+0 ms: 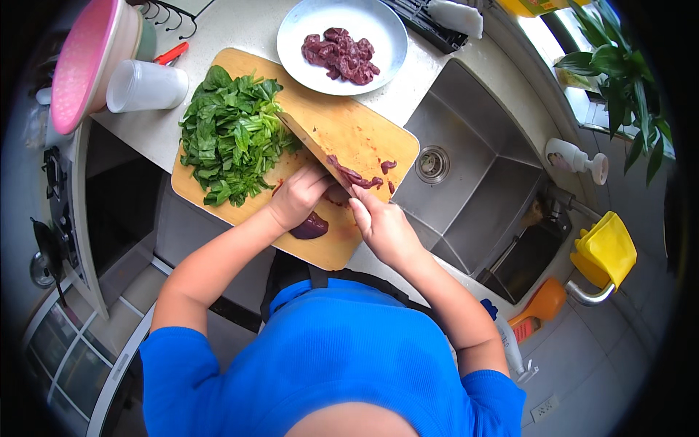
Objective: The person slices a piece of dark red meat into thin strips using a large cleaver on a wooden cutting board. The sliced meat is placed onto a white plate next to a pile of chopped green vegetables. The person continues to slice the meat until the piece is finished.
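My right hand (384, 226) is wrapped round the handle of a kitchen knife (309, 146), whose blade slants across the cutting board toward the far left. Curled beside the blade, my left hand (297, 197) presses its fingers on raw liver, partly hidden under the hand and knife. A dark red chunk of liver (310, 226) lies just below my left hand. Thin liver slices (354, 173) rest against the right side of the blade. Chopped leafy greens (229, 135) are heaped on the left of the wooden cutting board (364, 127).
Beyond the board stands a white plate (291, 44) of cut liver. A steel sink (466, 131) adjoins on the right. At the left are a translucent plastic cup (145, 86), a red-handled tool (172, 54) and a pink basin (80, 65). Yellow gloves (608, 251) hang far right.
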A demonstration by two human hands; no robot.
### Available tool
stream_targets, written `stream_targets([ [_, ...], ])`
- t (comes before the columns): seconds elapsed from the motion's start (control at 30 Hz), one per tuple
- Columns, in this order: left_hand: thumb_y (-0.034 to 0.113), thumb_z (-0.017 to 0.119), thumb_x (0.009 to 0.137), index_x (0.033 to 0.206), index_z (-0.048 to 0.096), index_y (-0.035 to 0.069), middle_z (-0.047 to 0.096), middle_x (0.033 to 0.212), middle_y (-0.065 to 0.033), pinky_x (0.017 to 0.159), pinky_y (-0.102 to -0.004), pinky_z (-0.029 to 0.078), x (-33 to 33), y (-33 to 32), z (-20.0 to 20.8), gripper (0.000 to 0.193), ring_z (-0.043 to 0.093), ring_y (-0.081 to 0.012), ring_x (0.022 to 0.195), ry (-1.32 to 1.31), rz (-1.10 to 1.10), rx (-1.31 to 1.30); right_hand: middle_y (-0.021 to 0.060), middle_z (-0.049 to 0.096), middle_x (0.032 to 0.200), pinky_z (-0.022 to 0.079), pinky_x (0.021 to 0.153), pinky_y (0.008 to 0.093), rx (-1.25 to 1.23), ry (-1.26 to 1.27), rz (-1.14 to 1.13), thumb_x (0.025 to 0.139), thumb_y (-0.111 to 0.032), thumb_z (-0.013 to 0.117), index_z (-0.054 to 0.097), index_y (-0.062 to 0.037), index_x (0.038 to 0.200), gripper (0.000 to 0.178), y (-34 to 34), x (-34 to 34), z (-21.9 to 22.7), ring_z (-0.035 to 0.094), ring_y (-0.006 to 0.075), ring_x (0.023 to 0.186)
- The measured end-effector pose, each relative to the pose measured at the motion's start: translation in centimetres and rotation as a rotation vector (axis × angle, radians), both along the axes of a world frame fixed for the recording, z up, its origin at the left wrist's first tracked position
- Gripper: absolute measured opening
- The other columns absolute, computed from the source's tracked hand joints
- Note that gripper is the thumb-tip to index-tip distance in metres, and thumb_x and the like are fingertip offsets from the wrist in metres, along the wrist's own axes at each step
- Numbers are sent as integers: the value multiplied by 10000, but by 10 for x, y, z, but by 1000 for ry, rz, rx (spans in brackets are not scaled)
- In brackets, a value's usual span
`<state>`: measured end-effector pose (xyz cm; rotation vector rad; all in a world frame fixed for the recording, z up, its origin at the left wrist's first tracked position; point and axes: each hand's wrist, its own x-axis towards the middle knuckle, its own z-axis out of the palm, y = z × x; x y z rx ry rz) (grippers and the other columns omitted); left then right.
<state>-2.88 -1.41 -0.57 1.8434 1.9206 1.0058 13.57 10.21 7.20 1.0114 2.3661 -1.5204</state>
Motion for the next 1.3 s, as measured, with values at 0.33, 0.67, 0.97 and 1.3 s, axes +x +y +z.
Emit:
stream_targets([
  [0.33, 49, 603, 708, 954, 631, -15, 627, 972, -159, 809, -387, 519, 2, 1, 3, 255, 615, -315, 903, 60, -33, 15, 291, 629, 806, 510, 717, 521, 22, 36, -60, 957, -301, 499, 527, -10, 1196, 378, -12, -6, -2, 619, 460, 786],
  [0.67, 30, 571, 727, 946, 634, -35, 609, 1021, -143, 830, -376, 519, -1, -16, 10, 237, 613, -307, 942, 97, -21, 74, 260, 652, 1014, 511, 842, 421, -84, -45, -155, 974, -228, 492, 564, 7, 1228, 353, 7, 37, 35, 638, 407, 960],
  [0.97, 43, 562, 752, 1018, 631, -19, 609, 1051, -156, 844, -380, 507, 5, -4, 12, 282, 605, -319, 960, 96, -43, -16, 255, 648, 1003, 519, 808, 441, -9, -63, 20, 968, -254, 500, 544, -20, 1249, 369, -4, 51, 27, 638, 409, 916],
  [1.3, 60, 579, 753, 1044, 638, 29, 619, 1025, -159, 858, -384, 503, 1, -6, -5, 300, 602, -327, 953, 52, -70, -39, 273, 641, 790, 517, 708, 509, 94, -25, 63, 956, -339, 494, 556, -16, 1178, 397, -4, 0, -2, 632, 445, 784],
])
